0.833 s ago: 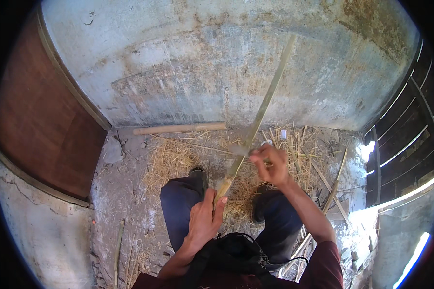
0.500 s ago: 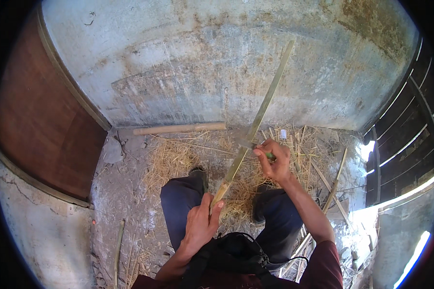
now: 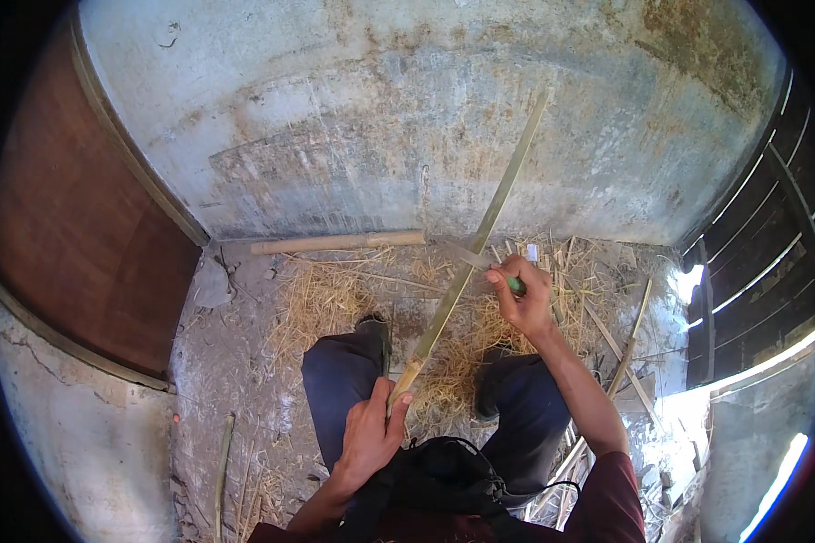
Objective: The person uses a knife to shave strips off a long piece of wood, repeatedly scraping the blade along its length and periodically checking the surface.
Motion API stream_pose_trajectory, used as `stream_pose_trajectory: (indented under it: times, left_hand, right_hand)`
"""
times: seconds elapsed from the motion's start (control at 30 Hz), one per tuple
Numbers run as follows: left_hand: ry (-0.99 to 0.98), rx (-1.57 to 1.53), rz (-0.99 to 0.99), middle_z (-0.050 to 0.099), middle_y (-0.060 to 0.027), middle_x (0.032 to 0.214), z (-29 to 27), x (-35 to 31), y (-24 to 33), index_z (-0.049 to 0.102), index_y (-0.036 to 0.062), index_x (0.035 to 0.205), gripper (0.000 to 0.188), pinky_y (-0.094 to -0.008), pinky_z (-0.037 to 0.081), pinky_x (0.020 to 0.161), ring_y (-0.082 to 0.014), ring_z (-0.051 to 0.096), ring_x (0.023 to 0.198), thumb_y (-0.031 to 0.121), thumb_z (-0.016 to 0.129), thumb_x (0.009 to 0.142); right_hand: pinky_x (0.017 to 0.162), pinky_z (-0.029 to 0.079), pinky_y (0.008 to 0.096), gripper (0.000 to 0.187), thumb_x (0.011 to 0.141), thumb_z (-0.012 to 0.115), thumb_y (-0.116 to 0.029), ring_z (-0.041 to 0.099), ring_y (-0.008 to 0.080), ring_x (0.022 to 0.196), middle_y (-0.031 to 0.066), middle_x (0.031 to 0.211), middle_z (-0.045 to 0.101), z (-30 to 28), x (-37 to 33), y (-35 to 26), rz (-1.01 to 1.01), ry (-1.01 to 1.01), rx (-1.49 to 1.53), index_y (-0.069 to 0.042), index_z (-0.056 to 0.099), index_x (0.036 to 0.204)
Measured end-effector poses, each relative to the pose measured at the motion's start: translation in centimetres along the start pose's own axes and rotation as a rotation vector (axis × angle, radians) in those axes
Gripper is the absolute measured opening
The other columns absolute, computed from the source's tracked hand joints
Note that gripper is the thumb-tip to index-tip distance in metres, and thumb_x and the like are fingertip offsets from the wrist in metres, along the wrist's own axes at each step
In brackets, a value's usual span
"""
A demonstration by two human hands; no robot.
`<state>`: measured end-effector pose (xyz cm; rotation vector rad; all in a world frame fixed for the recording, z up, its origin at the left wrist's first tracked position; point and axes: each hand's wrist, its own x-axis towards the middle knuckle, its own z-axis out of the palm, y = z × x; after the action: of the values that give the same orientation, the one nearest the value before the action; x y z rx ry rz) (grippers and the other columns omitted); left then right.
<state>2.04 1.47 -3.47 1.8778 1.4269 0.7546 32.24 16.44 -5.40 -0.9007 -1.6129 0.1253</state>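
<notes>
A long, narrow bamboo strip (image 3: pixel 495 210) slants up and away from me, its far end in front of the wall. My left hand (image 3: pixel 369 434) is closed around its near end, just below a pale node. In my right hand (image 3: pixel 525 297) is a knife (image 3: pixel 471 257) with a green handle, gripped in closed fingers. Its blade lies across the strip around the middle, pointing left; whether the edge is cutting in cannot be made out.
Straw-like shavings (image 3: pixel 321 303) cover the floor around my feet. A bamboo pole (image 3: pixel 338 242) lies along the base of the stained wall (image 3: pixel 335 136). More bamboo strips (image 3: pixel 632 339) lie at the right, near a dark slatted panel (image 3: pixel 756 244). A brown door (image 3: pixel 91 208) stands at the left.
My right hand and the knife have moved slightly along the strip, away from my left hand. The strip's near end has shifted slightly left and down with my left hand.
</notes>
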Motion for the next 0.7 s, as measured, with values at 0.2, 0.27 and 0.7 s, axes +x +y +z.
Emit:
stream_pose_trajectory:
  times: [0.2,0.27,0.7]
  left_hand:
    - [-0.010,-0.036,-0.010,0.063,-0.0212,0.068,0.3,0.7,-1.0,0.053,0.0035,0.109,0.023,-0.0586,0.047,0.063,-0.0486,0.067,0.066,0.026,0.056,0.115]
    - [-0.019,-0.031,-0.030,0.063,-0.0214,0.068,0.3,1.2,-0.7,0.054,0.0033,0.111,0.024,-0.0595,0.047,0.064,-0.0496,0.067,0.067,0.027,0.055,0.116]
    - [0.018,0.062,0.009,0.065,-0.0285,0.070,0.9,2.8,0.4,0.057,0.0008,0.114,0.028,-0.0645,0.048,0.068,-0.0543,0.067,0.072,0.026,0.047,0.118]
  right_hand:
    - [0.057,0.052,0.0361,0.019,0.097,0.085,-0.010,0.070,0.0236,0.064,0.0117,0.082,0.072,0.2,-0.7,-0.9,-0.001,-0.116,-0.021,-0.003,0.068,0.092]
    - [0.057,0.053,0.0370,0.019,0.095,0.086,-0.011,0.071,0.0244,0.065,0.0109,0.084,0.073,0.5,-1.2,-1.4,-0.084,-0.189,-0.003,-0.004,0.069,0.092]
    - [0.051,0.052,0.0354,0.027,0.087,0.092,-0.010,0.070,0.0225,0.060,0.0110,0.084,0.073,1.3,-1.5,-2.4,-0.286,-0.326,-0.044,-0.006,0.066,0.089]
